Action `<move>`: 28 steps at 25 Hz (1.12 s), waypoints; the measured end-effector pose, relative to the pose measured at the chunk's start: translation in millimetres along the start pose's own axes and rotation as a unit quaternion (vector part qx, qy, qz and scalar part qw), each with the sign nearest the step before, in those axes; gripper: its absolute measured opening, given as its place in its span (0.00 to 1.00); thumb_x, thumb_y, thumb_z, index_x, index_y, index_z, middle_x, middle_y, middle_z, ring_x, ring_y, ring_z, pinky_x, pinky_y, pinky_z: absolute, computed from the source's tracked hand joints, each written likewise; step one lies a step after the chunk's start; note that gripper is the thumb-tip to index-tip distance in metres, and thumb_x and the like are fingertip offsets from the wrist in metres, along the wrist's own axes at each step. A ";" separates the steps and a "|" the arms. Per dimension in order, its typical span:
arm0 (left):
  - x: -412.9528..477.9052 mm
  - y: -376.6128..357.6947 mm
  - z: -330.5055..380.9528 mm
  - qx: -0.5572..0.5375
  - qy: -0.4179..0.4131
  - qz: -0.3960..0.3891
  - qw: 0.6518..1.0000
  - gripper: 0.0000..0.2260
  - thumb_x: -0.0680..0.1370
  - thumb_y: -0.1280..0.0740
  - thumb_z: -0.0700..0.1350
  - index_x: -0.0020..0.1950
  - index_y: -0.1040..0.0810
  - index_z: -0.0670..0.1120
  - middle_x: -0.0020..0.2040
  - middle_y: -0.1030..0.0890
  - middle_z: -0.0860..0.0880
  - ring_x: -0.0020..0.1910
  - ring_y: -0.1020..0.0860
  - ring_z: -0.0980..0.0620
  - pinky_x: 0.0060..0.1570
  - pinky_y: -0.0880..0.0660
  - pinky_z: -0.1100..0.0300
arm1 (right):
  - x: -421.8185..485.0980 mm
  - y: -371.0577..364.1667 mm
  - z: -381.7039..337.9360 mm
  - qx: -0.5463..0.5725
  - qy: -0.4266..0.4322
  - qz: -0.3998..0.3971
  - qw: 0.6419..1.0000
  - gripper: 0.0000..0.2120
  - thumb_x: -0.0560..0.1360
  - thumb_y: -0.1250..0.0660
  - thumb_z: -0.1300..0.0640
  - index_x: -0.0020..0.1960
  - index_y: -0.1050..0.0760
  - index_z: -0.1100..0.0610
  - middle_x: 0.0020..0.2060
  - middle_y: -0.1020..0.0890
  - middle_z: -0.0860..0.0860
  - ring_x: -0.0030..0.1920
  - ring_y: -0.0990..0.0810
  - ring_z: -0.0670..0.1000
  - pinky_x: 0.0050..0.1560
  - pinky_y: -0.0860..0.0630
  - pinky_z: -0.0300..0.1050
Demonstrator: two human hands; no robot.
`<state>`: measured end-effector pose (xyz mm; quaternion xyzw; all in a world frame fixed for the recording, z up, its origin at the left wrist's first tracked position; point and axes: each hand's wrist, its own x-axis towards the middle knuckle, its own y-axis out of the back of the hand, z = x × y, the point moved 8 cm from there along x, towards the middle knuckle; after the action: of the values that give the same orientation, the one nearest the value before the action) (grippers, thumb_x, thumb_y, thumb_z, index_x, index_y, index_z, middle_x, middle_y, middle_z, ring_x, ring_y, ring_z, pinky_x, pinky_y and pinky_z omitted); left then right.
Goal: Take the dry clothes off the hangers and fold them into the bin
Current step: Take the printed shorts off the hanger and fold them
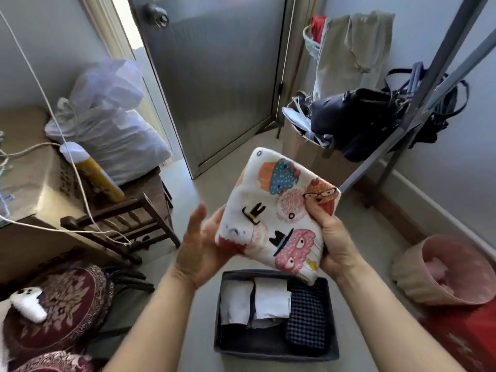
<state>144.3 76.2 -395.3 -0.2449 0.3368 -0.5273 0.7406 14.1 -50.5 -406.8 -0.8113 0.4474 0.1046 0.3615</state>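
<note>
A person holds a folded printed cloth (pixel 271 213), white with cartoon monsters, in both hands above a grey fabric bin (pixel 271 354) on the tiled floor. The right hand (pixel 332 242) clamps the cloth's right edge, thumb pressed on top and fingers wrapped beneath. The left hand (pixel 198 245) props the left edge with a flat palm, its fingers sliding behind the fabric and its thumb raised clear of it, so that hand is spread rather than closed.

The cloth hangs over the bin's far right corner without touching it. Inside the bin, two folded white pieces (pixel 271 299) stand side by side against the far wall, from the left corner to the middle. A dark checked cloth (pixel 306 318) fills the right side. The strip along the near wall shows the bin's dark bottom.

To the right of the bin, a pink basket (pixel 442 269) lies tipped on the floor near the wall. Beyond the hands, a grey door (pixel 214 76) stands ajar. Right of it, dark bags (pixel 362 111) pile over a cardboard box, beside the slanting legs of a metal rack (pixel 434 84). On the left, a white plastic sack (pixel 107 116) and a yellow bottle (pixel 94 173) rest on a wooden chair. Maroon cushions (pixel 59 304) sit at the lower left.
</note>
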 end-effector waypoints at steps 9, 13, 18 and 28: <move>61.9 155.8 -157.9 0.280 0.078 0.422 0.859 0.16 0.67 0.24 0.60 0.42 0.16 0.49 0.35 0.14 0.49 0.37 0.15 0.48 0.39 0.20 0.55 | 95.1 136.2 159.1 -0.165 -0.118 0.082 0.976 0.27 0.67 0.28 0.42 0.55 0.22 0.62 0.46 0.15 0.62 0.46 0.15 0.62 0.51 0.19 0.59; 66.8 211.2 -241.1 0.343 0.135 0.460 0.808 0.20 0.67 0.27 0.66 0.39 0.18 0.49 0.31 0.16 0.53 0.29 0.19 0.57 0.33 0.24 0.63 | 105.3 203.7 227.4 -0.133 -0.088 0.163 0.974 0.23 0.67 0.26 0.49 0.50 0.21 0.68 0.43 0.15 0.63 0.44 0.15 0.64 0.50 0.19 0.60; 59.2 286.3 -335.6 0.453 0.268 0.483 0.700 0.31 0.60 0.35 0.78 0.39 0.20 0.51 0.37 0.18 0.52 0.40 0.20 0.49 0.42 0.24 0.56 | 106.6 272.7 325.0 -0.131 -0.167 0.148 0.966 0.23 0.64 0.20 0.54 0.54 0.19 0.63 0.47 0.15 0.61 0.49 0.15 0.62 0.58 0.23 0.62; 61.4 360.1 -457.2 0.283 0.274 0.394 0.830 0.13 0.79 0.35 0.53 0.59 0.36 0.54 0.56 0.20 0.52 0.51 0.19 0.52 0.42 0.25 0.59 | 160.5 358.1 402.8 -0.217 -0.221 0.155 0.938 0.06 0.75 0.31 0.63 0.52 0.21 0.62 0.42 0.13 0.57 0.41 0.14 0.55 0.40 0.18 0.46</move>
<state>33.3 131.3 -967.3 0.2832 0.4302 -0.3080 0.7999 -118.2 -2.1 -951.2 -0.7474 0.4426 0.4302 0.2459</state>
